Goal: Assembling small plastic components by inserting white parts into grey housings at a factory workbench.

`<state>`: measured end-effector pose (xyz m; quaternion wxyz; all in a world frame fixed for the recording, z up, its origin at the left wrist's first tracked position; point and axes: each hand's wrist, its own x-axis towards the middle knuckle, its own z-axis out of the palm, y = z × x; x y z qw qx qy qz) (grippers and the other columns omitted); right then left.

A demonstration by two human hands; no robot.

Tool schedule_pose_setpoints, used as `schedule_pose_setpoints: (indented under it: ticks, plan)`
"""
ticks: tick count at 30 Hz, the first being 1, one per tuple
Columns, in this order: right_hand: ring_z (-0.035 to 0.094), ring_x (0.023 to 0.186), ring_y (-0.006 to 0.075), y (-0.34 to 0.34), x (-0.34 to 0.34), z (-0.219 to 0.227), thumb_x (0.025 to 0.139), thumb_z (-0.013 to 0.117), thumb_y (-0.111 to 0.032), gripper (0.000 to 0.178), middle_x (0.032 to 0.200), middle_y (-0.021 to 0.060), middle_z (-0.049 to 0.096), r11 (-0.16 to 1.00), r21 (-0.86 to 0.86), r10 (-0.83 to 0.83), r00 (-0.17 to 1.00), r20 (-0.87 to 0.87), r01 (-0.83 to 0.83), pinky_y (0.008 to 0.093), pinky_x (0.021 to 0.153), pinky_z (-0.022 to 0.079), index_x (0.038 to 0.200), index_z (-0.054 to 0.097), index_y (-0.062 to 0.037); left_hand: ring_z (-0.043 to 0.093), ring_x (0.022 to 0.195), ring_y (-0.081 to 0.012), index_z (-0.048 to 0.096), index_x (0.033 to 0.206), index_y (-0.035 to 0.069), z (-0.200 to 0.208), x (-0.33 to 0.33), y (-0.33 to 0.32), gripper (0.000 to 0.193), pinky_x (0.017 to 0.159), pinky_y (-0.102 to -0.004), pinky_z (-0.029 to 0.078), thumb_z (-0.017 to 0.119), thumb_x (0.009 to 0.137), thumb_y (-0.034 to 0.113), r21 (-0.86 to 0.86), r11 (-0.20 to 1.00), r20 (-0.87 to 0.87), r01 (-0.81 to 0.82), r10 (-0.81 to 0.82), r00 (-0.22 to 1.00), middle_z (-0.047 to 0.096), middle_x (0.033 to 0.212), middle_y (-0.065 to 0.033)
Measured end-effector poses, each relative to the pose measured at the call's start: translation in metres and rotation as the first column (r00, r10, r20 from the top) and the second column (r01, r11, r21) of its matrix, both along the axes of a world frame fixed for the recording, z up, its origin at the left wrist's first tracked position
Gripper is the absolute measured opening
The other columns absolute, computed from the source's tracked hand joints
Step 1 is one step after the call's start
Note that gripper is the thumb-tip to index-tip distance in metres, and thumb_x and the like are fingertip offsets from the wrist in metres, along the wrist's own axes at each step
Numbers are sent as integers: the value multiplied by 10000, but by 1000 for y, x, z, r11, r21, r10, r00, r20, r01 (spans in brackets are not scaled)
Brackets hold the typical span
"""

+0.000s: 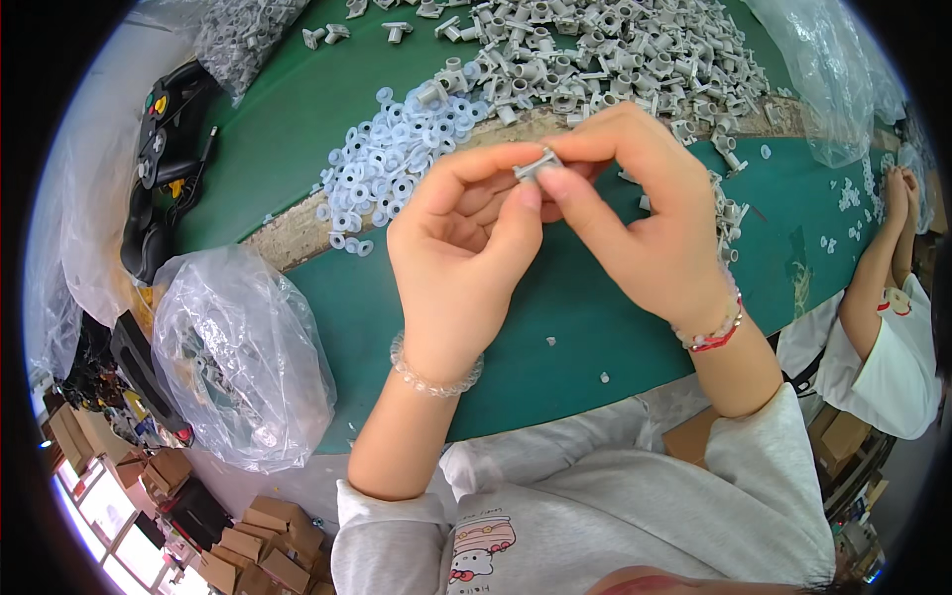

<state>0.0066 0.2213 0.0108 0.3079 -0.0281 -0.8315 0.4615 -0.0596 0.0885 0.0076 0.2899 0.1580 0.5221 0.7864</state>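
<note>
Between the fingertips of both hands is a small grey plastic part (536, 165) with a flat flange. My left hand (461, 238) pinches its left side with thumb and forefinger. From the other side, my right hand (645, 208) grips it the same way. Just beyond my left hand lies a pile of translucent bluish rubber rings (397, 149) with holes in the middle. Behind my hands spreads a large heap of grey plastic parts (615, 59). Several more grey parts (729, 213) lie right of my right hand, partly hidden by it.
A clear plastic bag (248, 362) hangs at the green table's (585, 327) left edge. Black game controllers (164, 129) lie far left beside a bag of grey parts (243, 40). Another clear bag (818, 89) lies far right. Another person's arms (878, 253) rest at the right.
</note>
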Motion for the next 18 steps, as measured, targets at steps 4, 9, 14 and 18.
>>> schedule_pose_setpoints:
  ticks: [4,9,14,18]
  plan:
    - [589,647,178,-4,2,-2,787,676,-56,107,743,63,571,996,91,6,999,39,-9,282,594,478,874,623,-24,643,888,-158,531,1084,-43,-2,2,-3,193,801,-287,544,526,891,-45,-128,991,-119,-45,29,992,643,996,-136]
    - [612,662,181,-2,0,3,791,672,-51,89,788,78,640,998,18,-68,997,40,67,276,589,479,869,661,-9,641,862,-148,508,1107,-41,0,4,2,199,749,-254,542,497,909,-45,-31,999,-61,-30,28,998,638,1034,-139]
    - [639,680,164,-1,2,7,809,663,-45,84,824,88,677,993,-93,-65,994,86,73,257,620,498,876,672,6,648,886,-164,495,1192,-55,3,1,0,282,774,-261,543,502,911,-34,-29,999,-117,36,-39,992,635,1050,-141]
    - [661,725,163,-2,4,8,818,656,-43,90,842,95,688,987,-149,-50,994,99,65,254,652,514,882,668,19,654,900,-174,522,1192,-60,3,2,-1,286,790,-264,542,519,909,-20,-74,997,-138,14,-24,990,640,1036,-139]
